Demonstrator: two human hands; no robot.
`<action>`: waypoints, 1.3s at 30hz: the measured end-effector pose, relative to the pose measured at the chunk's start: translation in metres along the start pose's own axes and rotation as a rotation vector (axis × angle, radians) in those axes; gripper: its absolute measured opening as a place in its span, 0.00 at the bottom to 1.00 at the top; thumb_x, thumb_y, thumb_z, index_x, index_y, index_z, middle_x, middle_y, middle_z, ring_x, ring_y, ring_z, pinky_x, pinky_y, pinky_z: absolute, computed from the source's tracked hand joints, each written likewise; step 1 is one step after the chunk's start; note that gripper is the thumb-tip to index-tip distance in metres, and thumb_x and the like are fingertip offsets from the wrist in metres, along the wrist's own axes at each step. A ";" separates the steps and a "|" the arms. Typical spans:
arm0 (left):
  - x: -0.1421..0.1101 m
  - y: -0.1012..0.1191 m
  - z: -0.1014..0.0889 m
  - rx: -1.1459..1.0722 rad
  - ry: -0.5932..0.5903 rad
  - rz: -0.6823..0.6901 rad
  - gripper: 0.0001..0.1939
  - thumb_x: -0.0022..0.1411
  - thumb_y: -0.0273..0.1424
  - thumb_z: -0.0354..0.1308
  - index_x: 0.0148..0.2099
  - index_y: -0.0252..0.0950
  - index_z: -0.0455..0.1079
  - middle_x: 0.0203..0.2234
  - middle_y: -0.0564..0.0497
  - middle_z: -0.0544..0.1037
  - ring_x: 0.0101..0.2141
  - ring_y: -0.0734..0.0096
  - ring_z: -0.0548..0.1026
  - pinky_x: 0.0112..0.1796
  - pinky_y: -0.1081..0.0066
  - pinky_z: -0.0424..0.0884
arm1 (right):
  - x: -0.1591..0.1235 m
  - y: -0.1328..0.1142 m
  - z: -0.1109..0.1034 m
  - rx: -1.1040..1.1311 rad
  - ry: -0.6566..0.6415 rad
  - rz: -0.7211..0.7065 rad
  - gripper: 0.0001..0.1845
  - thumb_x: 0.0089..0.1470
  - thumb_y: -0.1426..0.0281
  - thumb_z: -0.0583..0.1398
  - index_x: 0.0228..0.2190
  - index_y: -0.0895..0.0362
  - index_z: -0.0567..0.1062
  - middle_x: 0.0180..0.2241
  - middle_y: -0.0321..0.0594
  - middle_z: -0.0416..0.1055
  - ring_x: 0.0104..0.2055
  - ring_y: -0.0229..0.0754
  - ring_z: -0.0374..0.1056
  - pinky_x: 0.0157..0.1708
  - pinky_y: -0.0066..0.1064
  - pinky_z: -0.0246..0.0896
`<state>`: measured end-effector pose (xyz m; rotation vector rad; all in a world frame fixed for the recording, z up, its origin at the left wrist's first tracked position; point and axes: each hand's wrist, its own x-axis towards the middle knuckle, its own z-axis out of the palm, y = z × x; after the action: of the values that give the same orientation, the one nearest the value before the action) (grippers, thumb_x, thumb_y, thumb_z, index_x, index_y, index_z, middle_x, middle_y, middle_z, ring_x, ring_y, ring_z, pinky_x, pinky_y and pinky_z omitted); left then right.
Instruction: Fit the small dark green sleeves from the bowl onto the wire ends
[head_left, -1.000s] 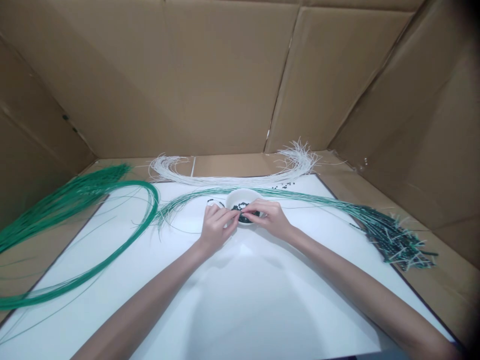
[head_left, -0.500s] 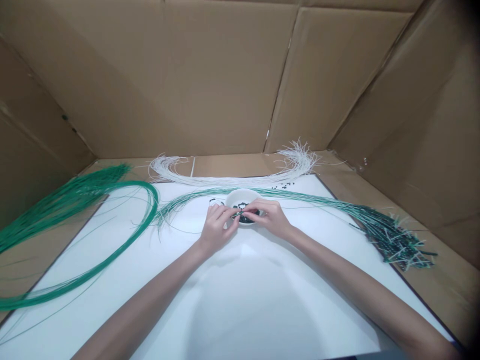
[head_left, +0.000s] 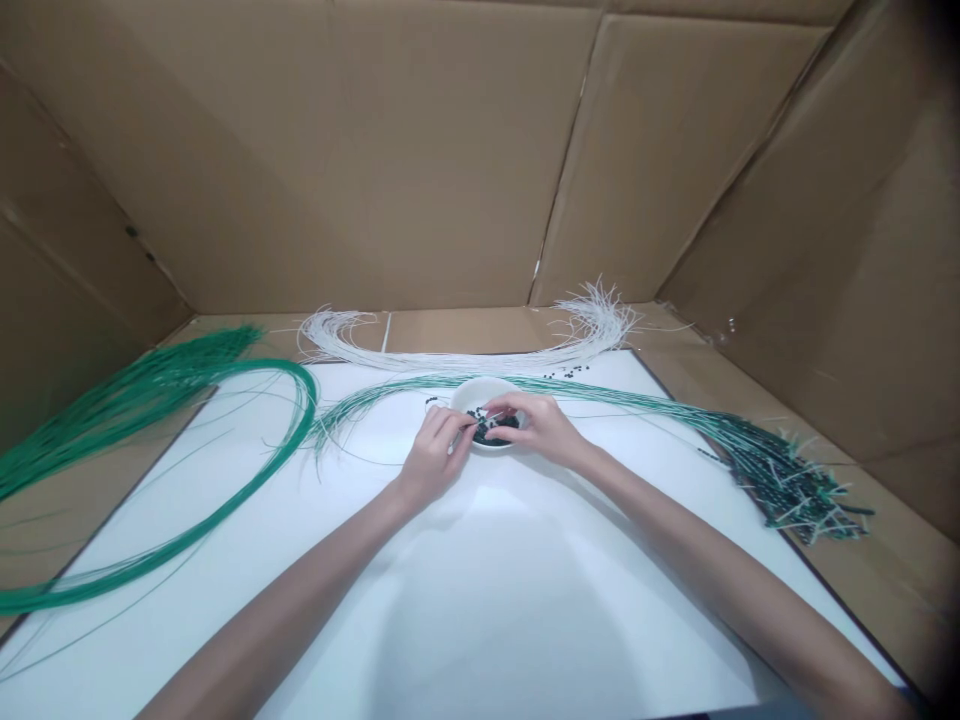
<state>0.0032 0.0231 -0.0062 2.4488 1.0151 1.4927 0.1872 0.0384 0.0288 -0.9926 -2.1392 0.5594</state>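
A small white bowl holding black beads stands on the white board. My left hand is closed in a pinch at the bowl's left rim, on what looks like a thin green cord. That cord's tip is too small to make out. Over the bowl's right side is my right hand, with thumb and forefinger parted just above the beads. Several black beads strung in a short row show just behind my left hand.
Behind the bowl runs a bundle of green cords, its right end thick with dark beads. A white cord bundle lies farther back. Looped green cords lie at left. Loose beads lie behind the bowl. Cardboard walls enclose the board.
My right hand has parted from my left fingertips, and its thumb and forefinger have spread over the beads. My left hand has shifted slightly left, still pinching.
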 end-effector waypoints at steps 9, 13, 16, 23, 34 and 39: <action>0.002 -0.003 -0.001 0.029 0.086 -0.207 0.05 0.58 0.27 0.50 0.38 0.36 0.65 0.29 0.50 0.70 0.32 0.71 0.66 0.33 0.71 0.64 | 0.026 -0.004 -0.001 -0.446 -0.502 0.167 0.11 0.37 0.77 0.61 0.29 0.57 0.76 0.26 0.39 0.73 0.31 0.41 0.68 0.29 0.26 0.57; 0.002 -0.001 -0.003 0.031 0.084 -0.211 0.05 0.58 0.28 0.50 0.37 0.36 0.65 0.28 0.51 0.70 0.32 0.72 0.66 0.33 0.72 0.63 | 0.030 -0.001 0.010 -0.430 -0.500 0.211 0.08 0.36 0.79 0.60 0.24 0.58 0.76 0.22 0.39 0.72 0.27 0.40 0.67 0.26 0.26 0.56; 0.002 -0.001 -0.003 0.038 0.070 -0.205 0.07 0.59 0.28 0.50 0.39 0.36 0.66 0.28 0.50 0.71 0.32 0.71 0.66 0.33 0.71 0.62 | 0.029 0.003 0.010 -0.359 -0.483 0.200 0.08 0.37 0.81 0.58 0.19 0.58 0.76 0.20 0.36 0.71 0.25 0.38 0.66 0.26 0.25 0.56; 0.002 -0.003 -0.005 0.179 0.026 -0.135 0.06 0.57 0.29 0.53 0.38 0.39 0.69 0.26 0.53 0.73 0.30 0.72 0.65 0.36 0.68 0.56 | 0.025 0.000 0.002 -0.312 -0.367 0.114 0.09 0.39 0.80 0.58 0.24 0.58 0.76 0.22 0.37 0.73 0.26 0.36 0.67 0.27 0.24 0.56; 0.003 0.001 -0.004 0.136 0.050 -0.110 0.05 0.54 0.31 0.56 0.35 0.38 0.69 0.26 0.53 0.72 0.29 0.72 0.66 0.35 0.68 0.57 | 0.007 -0.006 -0.002 0.198 0.075 0.240 0.05 0.41 0.72 0.61 0.26 0.58 0.76 0.32 0.41 0.72 0.30 0.38 0.70 0.33 0.28 0.65; 0.003 0.000 -0.003 0.097 0.067 -0.092 0.03 0.55 0.29 0.55 0.34 0.38 0.69 0.26 0.52 0.72 0.30 0.72 0.66 0.36 0.68 0.59 | 0.001 -0.001 0.002 0.306 0.140 0.223 0.06 0.41 0.68 0.62 0.25 0.57 0.77 0.31 0.41 0.73 0.33 0.40 0.69 0.35 0.30 0.65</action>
<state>0.0009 0.0241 -0.0027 2.3932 1.2220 1.5410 0.1851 0.0385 0.0289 -1.0669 -1.7666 0.8697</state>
